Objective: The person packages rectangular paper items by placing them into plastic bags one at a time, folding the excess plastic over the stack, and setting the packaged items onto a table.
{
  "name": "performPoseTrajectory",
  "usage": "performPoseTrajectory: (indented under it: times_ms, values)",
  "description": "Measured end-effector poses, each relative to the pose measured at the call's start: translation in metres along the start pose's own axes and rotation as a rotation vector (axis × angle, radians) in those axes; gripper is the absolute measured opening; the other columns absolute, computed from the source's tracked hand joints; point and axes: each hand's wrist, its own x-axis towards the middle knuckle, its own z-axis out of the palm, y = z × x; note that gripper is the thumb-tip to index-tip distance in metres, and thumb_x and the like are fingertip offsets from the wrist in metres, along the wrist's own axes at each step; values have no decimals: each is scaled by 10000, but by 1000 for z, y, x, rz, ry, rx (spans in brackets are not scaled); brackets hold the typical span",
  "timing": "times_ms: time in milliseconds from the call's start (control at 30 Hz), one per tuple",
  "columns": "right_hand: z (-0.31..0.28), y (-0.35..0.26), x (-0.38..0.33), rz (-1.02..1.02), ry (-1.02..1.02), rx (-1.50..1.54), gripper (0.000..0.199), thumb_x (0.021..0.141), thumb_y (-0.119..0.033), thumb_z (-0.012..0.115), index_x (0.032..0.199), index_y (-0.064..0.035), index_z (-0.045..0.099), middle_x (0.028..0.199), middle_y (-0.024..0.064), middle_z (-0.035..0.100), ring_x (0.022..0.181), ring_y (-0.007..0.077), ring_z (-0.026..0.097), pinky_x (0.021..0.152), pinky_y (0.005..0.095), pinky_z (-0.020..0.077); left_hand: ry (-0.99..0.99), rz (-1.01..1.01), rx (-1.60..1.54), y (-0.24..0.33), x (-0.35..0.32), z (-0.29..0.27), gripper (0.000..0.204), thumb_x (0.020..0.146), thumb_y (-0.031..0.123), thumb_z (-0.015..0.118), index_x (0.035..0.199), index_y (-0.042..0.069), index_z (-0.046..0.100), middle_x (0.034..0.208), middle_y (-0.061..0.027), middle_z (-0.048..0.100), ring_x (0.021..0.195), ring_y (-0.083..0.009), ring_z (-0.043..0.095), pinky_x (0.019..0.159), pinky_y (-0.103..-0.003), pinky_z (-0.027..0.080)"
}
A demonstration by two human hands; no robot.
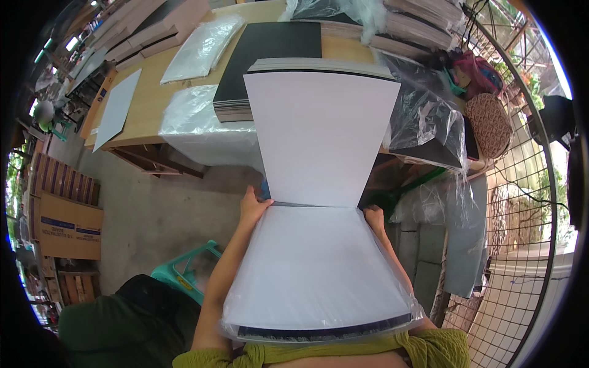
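Note:
A white board sheet in a clear plastic sleeve lies against my front, with a dark strip along its near edge. My left hand grips its far left corner, thumb extended and fingers partly hidden. At the far right corner my right hand is closed on the edge. Just beyond the sleeve's far edge, a stack of boards with a white top juts over the table front. Whether the sleeve's mouth overlaps that stack I cannot tell.
A wooden table holds a stack of black boards, plastic-wrapped packs and a single white sheet. Clear plastic covers dark boards at right. A green stool stands at left, a wire mesh fence at right.

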Motion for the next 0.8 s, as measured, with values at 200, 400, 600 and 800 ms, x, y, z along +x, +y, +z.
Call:
performPoseTrajectory:
  times_ms: [200, 400, 600, 800]
  values:
    - [16, -51, -22, 18, -201, 277, 390, 680, -108, 652, 1017, 64, 556, 810, 99, 597, 716, 184, 581, 637, 297, 478, -36, 90, -32, -41, -12, -23, 667, 660, 339, 787, 1156, 7, 489, 1032, -213, 588, 969, -331, 590, 837, -403, 468]
    - [-14, -36, 8, 55, -200, 417, 434, 682, -66, 708, 1050, 79, 528, 904, 135, 629, 740, 189, 596, 639, 293, 484, 487, 236, 74, 10, 16, -89, 464, 756, 286, 710, 1109, 28, 554, 1058, -180, 577, 978, -334, 562, 869, -421, 438]
    - [-112, -208, -31, -221, -556, -225, 198, 746, -117, 711, 840, 29, 615, 637, 85, 627, 528, 110, 590, 468, 274, 459, 729, 534, 183, 66, 101, -223, 265, 817, 180, 642, 1045, 46, 609, 1071, -170, 583, 999, -316, 566, 845, -399, 445]
    - [-131, -330, -85, -582, -775, -504, 278, 722, -200, 738, 884, -6, 621, 600, 68, 634, 513, 155, 622, 509, 264, 467, 636, 95, 749, 22, 173, -288, 442, 918, 429, 482, 1321, 248, 487, 1435, -162, 330, 1282, -338, 351, 969, -603, 307]
